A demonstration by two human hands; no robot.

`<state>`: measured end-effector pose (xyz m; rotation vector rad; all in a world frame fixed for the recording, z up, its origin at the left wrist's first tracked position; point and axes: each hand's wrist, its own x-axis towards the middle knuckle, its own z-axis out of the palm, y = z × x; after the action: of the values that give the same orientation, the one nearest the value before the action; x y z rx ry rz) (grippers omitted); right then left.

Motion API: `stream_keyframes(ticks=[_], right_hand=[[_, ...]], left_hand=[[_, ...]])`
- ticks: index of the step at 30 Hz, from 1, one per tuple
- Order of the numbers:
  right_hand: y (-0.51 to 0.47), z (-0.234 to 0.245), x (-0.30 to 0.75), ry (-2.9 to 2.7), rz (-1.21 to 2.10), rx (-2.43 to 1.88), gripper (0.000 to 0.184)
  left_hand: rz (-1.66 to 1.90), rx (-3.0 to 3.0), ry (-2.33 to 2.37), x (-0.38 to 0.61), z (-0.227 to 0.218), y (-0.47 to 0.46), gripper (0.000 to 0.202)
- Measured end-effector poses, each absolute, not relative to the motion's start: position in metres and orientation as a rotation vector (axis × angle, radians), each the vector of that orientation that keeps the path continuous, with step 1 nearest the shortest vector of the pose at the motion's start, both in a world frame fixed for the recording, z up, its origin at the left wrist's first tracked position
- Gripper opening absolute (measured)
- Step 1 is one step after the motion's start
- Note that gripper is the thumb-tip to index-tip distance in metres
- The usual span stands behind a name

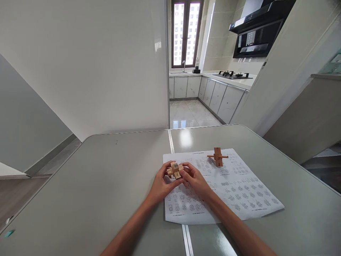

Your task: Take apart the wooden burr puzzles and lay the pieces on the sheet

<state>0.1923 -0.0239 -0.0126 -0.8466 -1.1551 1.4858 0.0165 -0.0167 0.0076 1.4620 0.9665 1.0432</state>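
Observation:
A small wooden interlocking puzzle (175, 167), made of light blocks with dark marks on their ends, is held up between both hands. My left hand (162, 185) closes on its left side, the thumb stretched beneath it. On the right side my right hand (195, 179) grips it, with the thumb against the front and the fingers behind. Under the hands lies a printed instruction sheet (250, 188) covered with small diagrams. Another wooden puzzle (217, 156), reddish and cross-shaped with a thin crossbar, stands on the far part of the sheet.
The sheet rests on a grey table (112, 192) with a pale seam (186, 238) running through it. A small teal object (10, 233) is near the left edge. Beyond the table are a white wall panel (119, 64) and a kitchen with cabinets (183, 87).

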Motion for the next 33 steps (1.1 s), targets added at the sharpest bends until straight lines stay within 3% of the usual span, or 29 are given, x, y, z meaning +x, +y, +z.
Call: stream_keyframes(ticks=[15, 19, 24, 33], right_hand=[[-0.026, -0.016, 0.195, -1.42, 1.553, -0.91, 0.045], [-0.027, -0.012, 0.192, -1.436, 1.383, -0.961, 0.043], [-0.029, -0.009, 0.189, -1.577, 1.036, -1.033, 0.035], [-0.027, -0.004, 0.199, -1.523, 1.573, -0.834, 0.047]], left_hand=[[1.063, 1.499, 0.923, 0.012, 0.008, -0.016, 0.071], [1.022, 1.523, 0.823, 0.009, 0.008, -0.017, 0.08], [0.989, 1.439, 0.797, 0.008, 0.006, -0.012, 0.062], [0.948, 1.285, 0.625, 0.004, 0.016, -0.011, 0.073]])
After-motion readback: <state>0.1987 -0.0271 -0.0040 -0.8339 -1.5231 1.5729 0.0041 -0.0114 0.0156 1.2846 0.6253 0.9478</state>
